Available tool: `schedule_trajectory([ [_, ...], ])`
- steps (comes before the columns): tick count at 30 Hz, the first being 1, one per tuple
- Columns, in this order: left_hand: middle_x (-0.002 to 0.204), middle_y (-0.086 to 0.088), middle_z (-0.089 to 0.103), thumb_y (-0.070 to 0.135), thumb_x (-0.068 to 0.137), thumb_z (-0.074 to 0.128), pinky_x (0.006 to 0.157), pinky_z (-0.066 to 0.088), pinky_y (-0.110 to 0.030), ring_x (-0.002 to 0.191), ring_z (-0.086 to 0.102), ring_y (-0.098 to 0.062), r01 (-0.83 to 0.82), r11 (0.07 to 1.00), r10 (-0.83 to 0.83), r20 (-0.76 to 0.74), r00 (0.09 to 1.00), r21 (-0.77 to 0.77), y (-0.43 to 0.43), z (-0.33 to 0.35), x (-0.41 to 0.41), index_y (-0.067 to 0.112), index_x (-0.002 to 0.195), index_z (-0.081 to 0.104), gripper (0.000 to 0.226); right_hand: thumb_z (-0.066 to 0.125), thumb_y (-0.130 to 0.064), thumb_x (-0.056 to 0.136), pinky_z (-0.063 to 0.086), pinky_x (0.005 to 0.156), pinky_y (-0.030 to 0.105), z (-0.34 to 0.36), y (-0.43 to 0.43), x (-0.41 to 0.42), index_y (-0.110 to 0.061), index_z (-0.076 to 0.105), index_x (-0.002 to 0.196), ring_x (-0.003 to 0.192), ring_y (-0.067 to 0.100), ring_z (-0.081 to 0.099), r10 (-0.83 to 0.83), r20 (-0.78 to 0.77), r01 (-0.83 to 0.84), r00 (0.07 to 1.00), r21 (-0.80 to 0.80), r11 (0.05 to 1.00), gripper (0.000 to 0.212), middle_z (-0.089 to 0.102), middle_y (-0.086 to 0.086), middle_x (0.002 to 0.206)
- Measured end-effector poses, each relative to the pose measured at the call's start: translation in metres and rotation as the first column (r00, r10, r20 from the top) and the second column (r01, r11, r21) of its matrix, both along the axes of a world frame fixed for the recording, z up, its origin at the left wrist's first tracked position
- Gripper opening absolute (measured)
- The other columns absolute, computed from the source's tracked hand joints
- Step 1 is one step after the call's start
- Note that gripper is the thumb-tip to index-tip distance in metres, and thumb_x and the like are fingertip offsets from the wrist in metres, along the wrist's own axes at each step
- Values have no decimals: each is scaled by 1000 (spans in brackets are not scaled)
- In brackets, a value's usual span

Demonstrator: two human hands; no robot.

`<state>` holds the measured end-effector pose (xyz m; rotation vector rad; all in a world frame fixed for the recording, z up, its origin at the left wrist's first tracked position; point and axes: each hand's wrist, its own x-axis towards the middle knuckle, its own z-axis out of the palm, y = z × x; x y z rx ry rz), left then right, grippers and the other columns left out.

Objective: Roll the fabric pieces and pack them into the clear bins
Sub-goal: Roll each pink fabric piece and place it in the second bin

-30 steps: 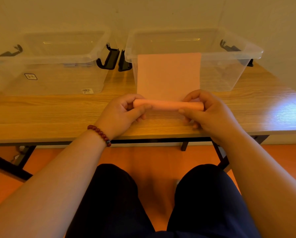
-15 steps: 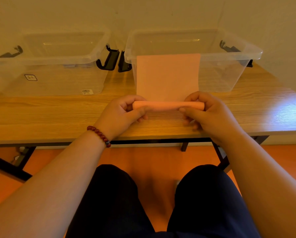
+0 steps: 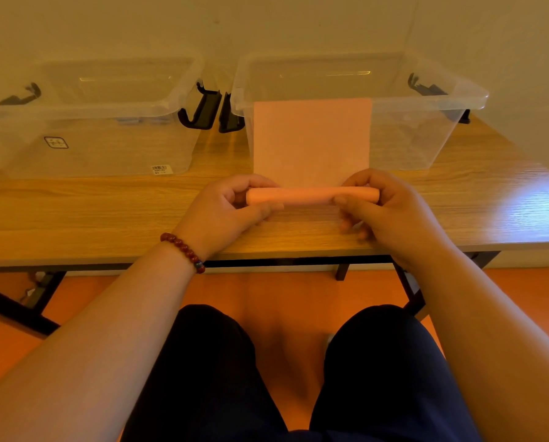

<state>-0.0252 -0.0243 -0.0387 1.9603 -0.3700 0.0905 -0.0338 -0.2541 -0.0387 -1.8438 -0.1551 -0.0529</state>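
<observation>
Mid-roll. Our left hand (image 3: 225, 209) and right hand (image 3: 386, 213): each grip pinching the pink fabric roll (image 3: 311, 195). Next, we judge: wind up the flat remainder (image 3: 311, 141) evenly.

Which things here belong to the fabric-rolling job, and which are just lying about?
Job:
pink fabric, part rolled, gripped at its ends by left hand and right hand
left clear bin
right clear bin

Just there:
bead bracelet
barcode sticker
wooden table
</observation>
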Motion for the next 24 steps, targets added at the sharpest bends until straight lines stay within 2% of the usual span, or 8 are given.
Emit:
schedule_trajectory([
  [2, 95, 17, 62, 25, 77, 72, 66, 48, -9, 76, 60, 7, 2, 1000, -2, 11, 1000, 8, 1, -1, 1, 40, 98, 60, 28, 63, -27, 92, 47, 54, 21, 1, 2, 0, -19, 65, 94, 67, 13, 66, -10, 2, 10, 1000, -9, 1000, 9, 69, -1, 75],
  [7, 70, 15, 65, 19, 86, 65, 60, 47, -8, 64, 61, 5, -25, 1000, 25, 9, 1000, -4, 0, -2, 1, 35, 91, 61, 17, 68, -27, 88, 48, 55, 24, 1, 0, 1, -26, 64, 97, 68, 13, 67, 26, -16, -26, 1000, -29, 999, 10, 71, 0, 79],
  [10, 66, 14, 65, 22, 88, 62, 59, 46, -7, 62, 61, 6, -29, 1000, 29, 12, 1000, -6, -1, -1, -1, 33, 89, 61, 12, 74, -18, 82, 48, 55, 26, -1, -2, 0, -34, 63, 96, 66, 13, 65, 48, -5, -49, 999, -33, 998, 24, 69, -1, 76],
  [12, 64, 17, 66, 25, 88, 62, 59, 46, -7, 62, 61, 6, -22, 1000, 22, 15, 1000, 5, -1, -1, 0, 33, 88, 62, 8, 72, -21, 85, 48, 58, 29, -1, -2, 0, -31, 65, 92, 68, 15, 65, 35, 4, -35, 999, -26, 999, 14, 70, 0, 75],
  [15, 75, 17, 68, 26, 84, 67, 63, 49, -10, 70, 62, 2, -17, 1000, 17, 7, 1000, 10, 1, -2, 0, 37, 90, 62, 13, 67, -27, 89, 49, 60, 28, -1, -1, 0, -25, 67, 91, 70, 16, 66, 12, 0, -12, 1000, -18, 1000, 3, 71, 0, 77],
  [18, 89, 16, 65, 25, 79, 72, 67, 52, -14, 75, 61, 0, -22, 1000, 21, 16, 1000, 12, 1, -3, 1, 40, 91, 62, 22, 67, -31, 88, 49, 61, 32, -1, 0, 0, -21, 69, 89, 70, 20, 64, 4, 10, -4, 1000, -24, 1000, 11, 70, 3, 76],
  [21, 73, 17, 68, 21, 83, 69, 63, 50, -11, 68, 62, 2, -22, 1000, 22, 6, 1000, -9, 0, -2, 0, 36, 90, 63, 18, 71, -29, 84, 49, 58, 29, -2, -2, 1, -28, 66, 92, 67, 16, 64, 23, -1, -23, 1000, -21, 1000, 10, 69, 1, 75],
  [24, 65, 20, 67, 18, 88, 63, 60, 47, -8, 63, 62, 5, -12, 1000, 12, -4, 1000, -26, 0, -1, 0, 32, 91, 63, 14, 76, -19, 80, 47, 55, 28, -1, -3, 0, -36, 61, 94, 62, 13, 61, 63, -6, -63, 998, -7, 998, 26, 66, -2, 72],
])
